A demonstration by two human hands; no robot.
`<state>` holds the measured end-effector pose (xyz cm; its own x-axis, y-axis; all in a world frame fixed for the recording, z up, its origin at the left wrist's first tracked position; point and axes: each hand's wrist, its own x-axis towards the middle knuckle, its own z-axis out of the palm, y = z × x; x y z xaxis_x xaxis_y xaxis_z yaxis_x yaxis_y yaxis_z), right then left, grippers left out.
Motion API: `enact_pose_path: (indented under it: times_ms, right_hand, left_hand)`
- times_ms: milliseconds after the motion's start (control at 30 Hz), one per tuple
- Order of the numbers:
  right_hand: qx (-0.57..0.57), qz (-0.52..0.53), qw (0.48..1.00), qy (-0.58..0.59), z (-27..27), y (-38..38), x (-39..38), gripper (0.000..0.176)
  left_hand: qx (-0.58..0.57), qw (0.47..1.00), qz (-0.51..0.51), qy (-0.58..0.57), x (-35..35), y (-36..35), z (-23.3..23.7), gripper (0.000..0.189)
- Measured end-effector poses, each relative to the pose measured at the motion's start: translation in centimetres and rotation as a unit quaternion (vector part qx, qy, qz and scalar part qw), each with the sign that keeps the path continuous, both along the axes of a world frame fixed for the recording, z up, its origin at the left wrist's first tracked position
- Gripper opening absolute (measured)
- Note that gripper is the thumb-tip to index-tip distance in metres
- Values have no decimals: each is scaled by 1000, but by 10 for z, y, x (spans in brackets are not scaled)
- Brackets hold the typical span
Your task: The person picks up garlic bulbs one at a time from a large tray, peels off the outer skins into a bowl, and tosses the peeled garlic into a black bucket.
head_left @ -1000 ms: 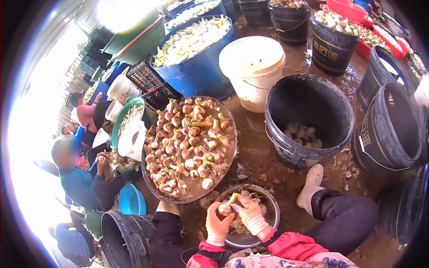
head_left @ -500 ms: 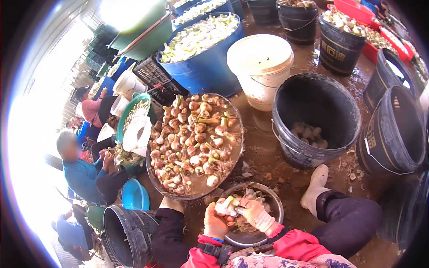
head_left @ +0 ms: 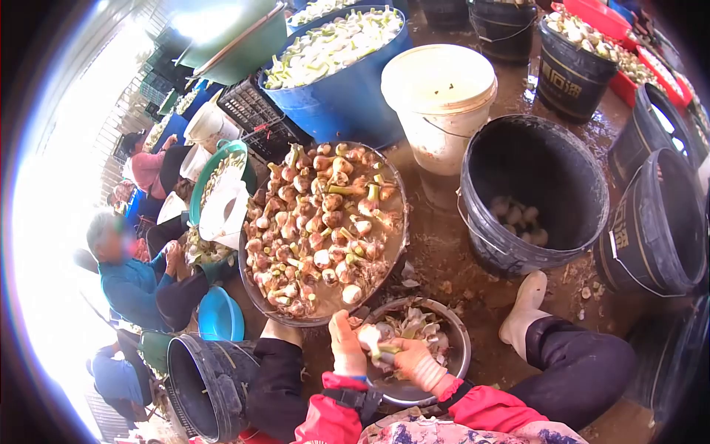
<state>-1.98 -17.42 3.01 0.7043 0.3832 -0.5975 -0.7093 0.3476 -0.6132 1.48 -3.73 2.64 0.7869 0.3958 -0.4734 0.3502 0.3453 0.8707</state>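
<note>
Over a metal bowl (head_left: 464,354) of loose peelings, my right hand (head_left: 416,362), in an orange glove, is closed around the green stem end of a garlic bulb (head_left: 370,337). The bulb looks white and partly peeled. Whether a small tool is also in that hand, I cannot make out. My left hand (head_left: 345,348), gloved too, is upright just left of the bulb with its fingers stretched out. Beyond both hands, a wide round tub (head_left: 404,222) holds many unpeeled garlic bulbs (head_left: 318,229) with roots and stem stubs.
A black bucket (head_left: 477,196) with some peeled garlic stands ahead on the right, beside a white bucket (head_left: 436,122). Another black bucket (head_left: 194,385) and a blue basin (head_left: 220,317) are at left. A person in teal (head_left: 133,292) sits there. Full blue tubs (head_left: 333,107) stand behind.
My left hand has come off the garlic bulb and its fingers have straightened. The bulb stays in my right hand, over the bowl. The view has shifted slightly.
</note>
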Motion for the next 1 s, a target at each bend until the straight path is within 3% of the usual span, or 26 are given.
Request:
enact_pose_path:
  times_ms: [67,100,167,200,233,300,333,367,433,500,567,633,667,700,767,800,833,867,900,967,1000]
  right_hand:
    - [2,-3,1000,13,-13,-4,5,22]
    - [4,-3,1000,29,-16,-5,5,24]
    - [-78,95,981,-148,-30,5,-3,24]
    - [-82,108,981,-138,-26,7,-5,23]
    - [-86,120,981,-128,-21,6,-8,21]
    - [-22,52,997,-47,-7,-9,6,19]
    - [-53,12,998,-32,-24,-11,7,16]
    - [-15,-44,999,14,-20,-17,10,16]
    - [-104,-101,988,-55,-52,-17,9,15]
    - [9,-210,977,-23,-54,-36,10,21]
    - [95,-292,952,10,-62,-53,17,14]
    - [64,-280,958,1,-63,-60,17,13]
    - [35,-177,983,-22,-45,-65,19,15]
    - [-199,71,938,-275,-60,-59,18,28]
    - [-384,100,830,-390,-74,-27,-5,44]
    - [-266,133,923,-243,-45,-21,-1,49]
    - [-135,158,974,-85,-17,-17,2,54]
    - [-97,86,980,-149,-55,5,-10,55]
    - [-79,-49,959,-269,-61,21,-13,50]
    - [-69,-96,968,-223,-27,12,-5,41]
    - [3,-119,986,-115,-6,-1,2,35]
  left_hand:
    - [-31,979,-112,-168,-18,-4,-2,64]
    - [46,970,-165,-172,-24,-4,-17,69]
    - [310,911,-199,-186,-49,-3,-16,68]
    - [310,934,-155,-85,-46,-12,8,53]
    - [169,982,-70,-56,-42,-2,0,33]
    - [-39,995,-73,-53,-37,18,9,25]
    - [-1,997,-74,-27,-39,19,11,23]
    - [-37,990,-131,-33,-38,17,23,25]
    - [-82,991,-106,-24,-43,16,19,31]
    - [-166,985,-7,-40,-53,20,18,38]
    - [-213,976,8,-45,-62,44,2,43]
    - [-229,971,10,-60,-66,64,-8,45]
    - [-245,968,25,-50,-65,63,0,40]
    - [-245,968,23,-49,-64,60,7,40]
    - [-147,988,-35,-23,-61,48,16,40]
    - [-133,988,-67,-51,-63,44,13,46]
    - [-117,982,-118,-86,-64,43,4,48]
    - [-90,981,-158,-63,-65,40,4,49]
    - [-62,977,-198,-40,-66,38,5,50]
    - [-73,981,-173,-52,-65,31,4,44]
    - [-171,973,-139,-65,-63,31,3,38]
